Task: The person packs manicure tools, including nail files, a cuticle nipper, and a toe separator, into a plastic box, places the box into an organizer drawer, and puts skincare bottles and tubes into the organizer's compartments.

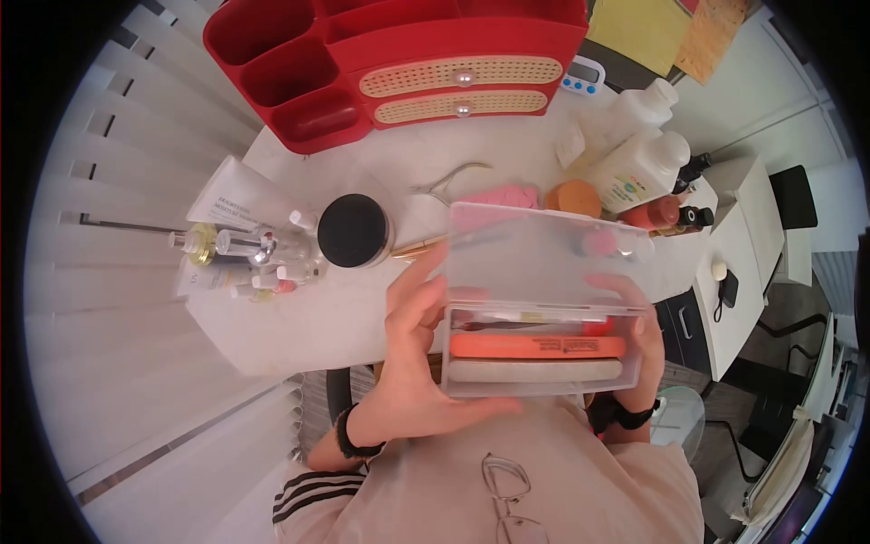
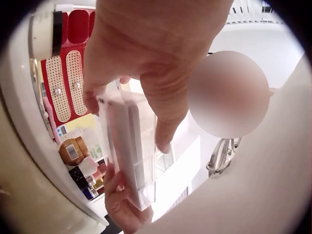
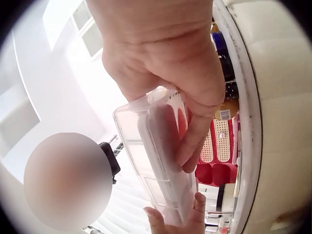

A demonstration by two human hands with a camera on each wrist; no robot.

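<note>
Both hands hold a clear plastic box (image 1: 544, 392) above the table's front edge, close to the chest. Its frosted lid (image 1: 535, 249) stands raised. Inside lie an orange nail file block (image 1: 539, 346), a pale grey bar (image 1: 535, 370) and thin metal tools, partly hidden behind them. My left hand (image 1: 412, 363) grips the left end, thumb stretched along the near lower edge and fingers behind. My right hand (image 1: 645, 354) holds the right end. In the right wrist view its fingers wrap one side of the box (image 3: 156, 146).
Behind the box on the white table (image 1: 272, 331) are a black-lidded jar (image 1: 353, 231), metal nippers (image 1: 444, 186) and a pink item (image 1: 498, 199). Bottles and a tube (image 1: 236, 199) stand left, white bottles (image 1: 639, 172) right. A red organizer (image 1: 453, 41) is at the back.
</note>
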